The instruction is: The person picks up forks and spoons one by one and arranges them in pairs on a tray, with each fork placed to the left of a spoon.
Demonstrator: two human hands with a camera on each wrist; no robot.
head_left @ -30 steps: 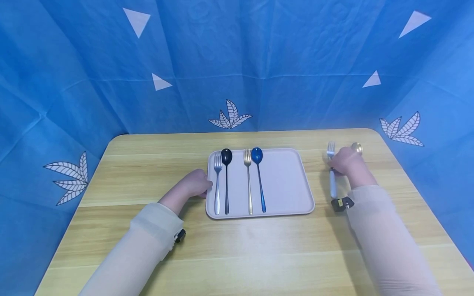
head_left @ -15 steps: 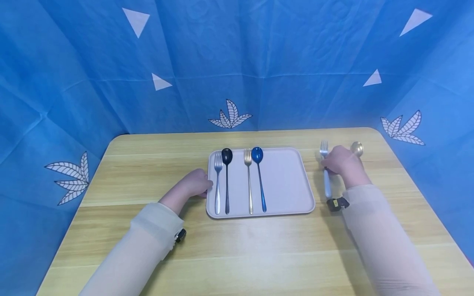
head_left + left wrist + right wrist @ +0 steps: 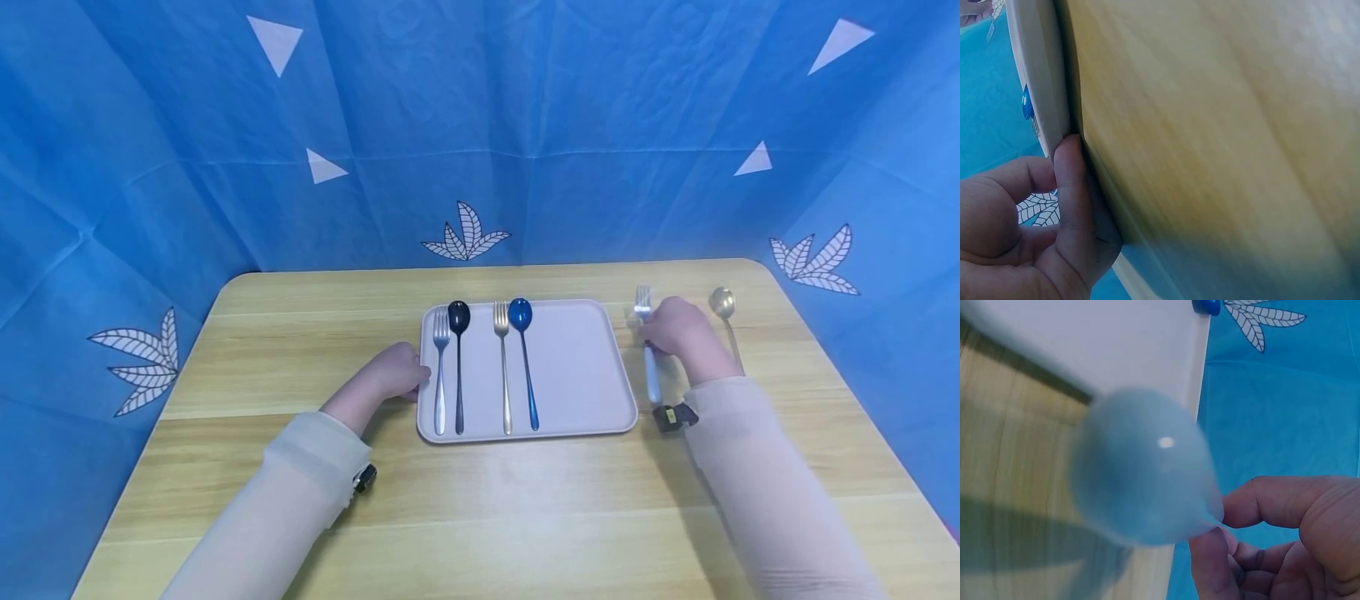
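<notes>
Blue cloth (image 3: 480,108) printed with white triangles and leaf sprays hangs behind your pale wood-grain table (image 3: 487,517) and along both its sides. Your left hand (image 3: 393,371) is at the left edge of the pale tray (image 3: 581,367), its fingers clamped on the rim; the left wrist view shows the thumb on one side of that rim and a finger against the other.

On the tray, four pieces lie lengthwise with their heads toward the back: from the left, a silver fork (image 3: 440,400), a black spoon (image 3: 458,317), a gold fork (image 3: 502,325) and a blue spoon (image 3: 521,315). The right part of the tray is bare.

Your right hand (image 3: 678,327) is to the right of the tray and apart from it, fingers pinching a pale-handled fork (image 3: 652,379), tines toward the back. You cannot tell whether that fork touches the table. Its handle end looms large and blurred in the right wrist view. Beyond your right hand lies a gold spoon (image 3: 722,302), its lower handle reaching your sleeve (image 3: 780,483).
</notes>
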